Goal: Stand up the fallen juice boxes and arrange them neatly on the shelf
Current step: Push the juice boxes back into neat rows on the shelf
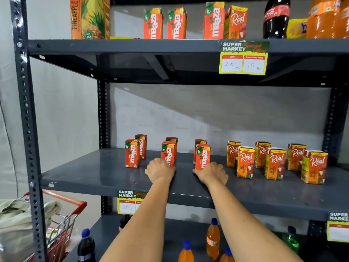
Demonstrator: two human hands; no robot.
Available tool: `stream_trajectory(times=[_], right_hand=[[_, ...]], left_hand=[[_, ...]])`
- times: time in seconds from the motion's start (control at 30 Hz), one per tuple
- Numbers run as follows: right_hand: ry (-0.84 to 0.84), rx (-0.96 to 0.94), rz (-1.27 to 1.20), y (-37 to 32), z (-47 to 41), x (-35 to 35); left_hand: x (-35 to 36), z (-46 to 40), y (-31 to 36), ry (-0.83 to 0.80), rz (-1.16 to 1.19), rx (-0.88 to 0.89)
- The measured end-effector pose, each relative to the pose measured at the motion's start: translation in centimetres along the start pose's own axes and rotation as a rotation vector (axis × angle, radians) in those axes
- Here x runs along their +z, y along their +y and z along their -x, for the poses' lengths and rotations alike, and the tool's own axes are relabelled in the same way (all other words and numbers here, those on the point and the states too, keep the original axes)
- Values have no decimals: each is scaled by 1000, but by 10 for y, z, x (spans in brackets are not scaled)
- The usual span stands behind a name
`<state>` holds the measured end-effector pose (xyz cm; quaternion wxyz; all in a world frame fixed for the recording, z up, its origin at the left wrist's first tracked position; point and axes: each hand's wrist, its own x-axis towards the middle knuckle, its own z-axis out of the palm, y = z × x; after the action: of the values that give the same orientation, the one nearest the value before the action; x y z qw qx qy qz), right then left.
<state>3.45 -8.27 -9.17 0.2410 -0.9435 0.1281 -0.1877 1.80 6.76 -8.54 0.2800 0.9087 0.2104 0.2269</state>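
Shelf: we rest both hands on its grey board.
Real boxes: six upright, right of our right hand.
Maaza boxes: six upright in pairs.
Left hand: knuckles up, touching one box front; whether it holds it, we cannot tell.
Right hand: likewise against the next box.

Lit evenly and brightly from above, with dark shadow under the upper shelf, soft glare on bottles, wide-angle bending of the upright post, slight blur at edges.
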Motion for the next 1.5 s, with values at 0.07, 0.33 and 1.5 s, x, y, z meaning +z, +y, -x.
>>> stream_trajectory(times=[0.07,0.33,1.5], right_hand=[[3,-17,-13,1,0,0],[13,-29,-2,-2,1,1],[-37,-29,48,-5,9,-4]], left_hand=[[1,-2,-1,-3,3,5],[3,-6,-3,-12,4,4],[-4,5,-2,-11,-26,-53]])
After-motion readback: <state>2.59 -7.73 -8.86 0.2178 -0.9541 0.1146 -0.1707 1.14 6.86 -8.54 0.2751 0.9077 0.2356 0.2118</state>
